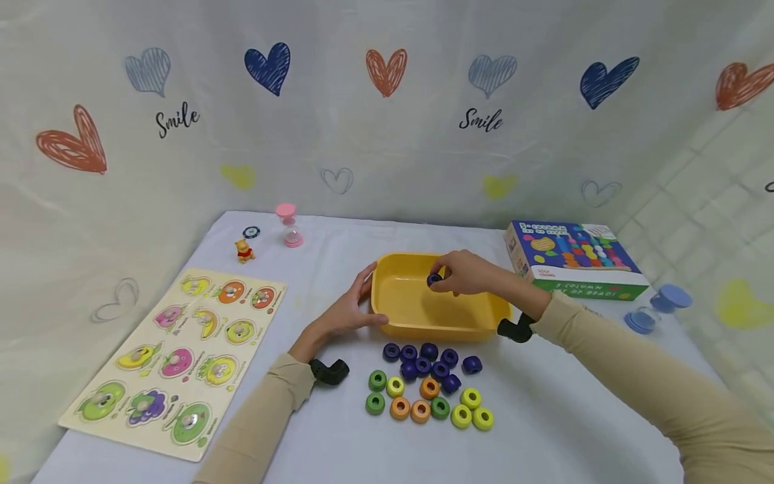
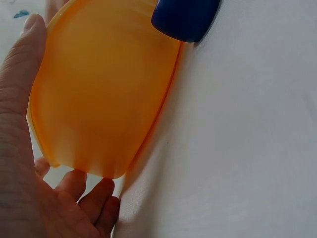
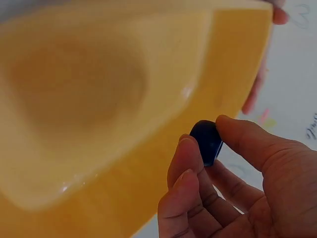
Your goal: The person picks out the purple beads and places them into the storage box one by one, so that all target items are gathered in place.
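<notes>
A yellow plastic tub [image 1: 417, 329] stands in the middle of the table. My left hand [image 1: 347, 309] grips its left end; the left wrist view shows the thumb along one side and fingertips at the end wall. Over the tub's inside, my right hand [image 1: 468, 272] pinches a dark blue bead [image 3: 206, 142] between thumb and fingers. In front of the tub lie several dark blue beads [image 1: 422, 366], with green beads [image 1: 375, 403], orange beads [image 1: 400, 408] and yellow beads [image 1: 482, 419] nearer me. One blue bead [image 2: 185, 20] shows beside the tub in the left wrist view.
A fruit puzzle board [image 1: 181, 363] lies at the left. Behind it stand a small bear figure [image 1: 244, 251], a round chip [image 1: 250, 232] and a pink hourglass [image 1: 289, 226]. At the back right are a bead-set box [image 1: 574, 255] and a blue hourglass [image 1: 658, 308].
</notes>
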Action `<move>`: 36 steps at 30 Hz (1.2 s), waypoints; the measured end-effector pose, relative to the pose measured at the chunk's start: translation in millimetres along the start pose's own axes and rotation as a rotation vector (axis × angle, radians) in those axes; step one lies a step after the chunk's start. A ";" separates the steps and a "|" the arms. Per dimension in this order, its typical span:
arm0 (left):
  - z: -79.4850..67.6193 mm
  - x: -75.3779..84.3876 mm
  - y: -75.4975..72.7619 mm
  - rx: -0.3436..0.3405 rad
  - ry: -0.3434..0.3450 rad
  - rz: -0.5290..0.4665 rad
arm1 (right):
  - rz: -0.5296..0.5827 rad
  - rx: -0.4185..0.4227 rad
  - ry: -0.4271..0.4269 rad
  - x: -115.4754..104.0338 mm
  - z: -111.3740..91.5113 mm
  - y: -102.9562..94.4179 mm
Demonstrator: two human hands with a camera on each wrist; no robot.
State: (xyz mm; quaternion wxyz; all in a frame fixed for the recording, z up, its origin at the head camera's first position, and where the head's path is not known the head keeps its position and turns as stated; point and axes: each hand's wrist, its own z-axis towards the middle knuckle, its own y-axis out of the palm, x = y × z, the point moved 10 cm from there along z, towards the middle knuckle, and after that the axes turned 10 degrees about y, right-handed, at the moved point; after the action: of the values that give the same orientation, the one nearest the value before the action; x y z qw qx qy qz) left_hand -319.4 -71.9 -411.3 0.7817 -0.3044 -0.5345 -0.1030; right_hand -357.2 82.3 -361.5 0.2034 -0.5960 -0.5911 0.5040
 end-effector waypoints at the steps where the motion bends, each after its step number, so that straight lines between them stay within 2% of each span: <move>1: -0.6 0.0 0.1 -0.004 -0.006 0.002 | -0.005 -0.017 0.004 -2.3 7.3 2.1; 6: -1.8 -0.4 -0.5 -0.008 -0.027 0.011 | -0.052 -0.090 0.011 -16.6 36.2 14.5; 13: -1.8 -3.5 3.3 -0.034 -0.051 0.007 | -0.119 -0.121 0.045 -29.2 61.7 35.7; 18: -1.9 -2.3 1.6 -0.038 -0.044 0.007 | -0.199 -0.030 -0.027 -44.9 75.8 35.4; 21: -2.4 -0.9 -1.9 -0.035 -0.039 0.014 | -0.204 0.026 -0.030 -50.8 83.8 31.1; 27: -0.6 0.1 -2.0 -0.022 -0.055 0.017 | -0.128 0.042 0.036 -46.5 82.8 25.4; 31: -0.8 -2.1 -1.1 -0.027 -0.067 0.022 | -0.110 0.034 0.028 -46.0 75.2 21.9; 36: -2.8 -3.8 -2.5 -0.022 -0.079 0.023 | -0.103 0.045 0.003 -48.3 56.1 13.5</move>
State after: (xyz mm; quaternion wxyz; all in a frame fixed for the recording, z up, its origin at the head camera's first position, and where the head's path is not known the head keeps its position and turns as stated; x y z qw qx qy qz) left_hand -320.0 -76.1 -414.5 0.7576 -0.3230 -0.5603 -0.0876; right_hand -387.7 15.6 -378.4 0.2434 -0.5609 -0.6091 0.5052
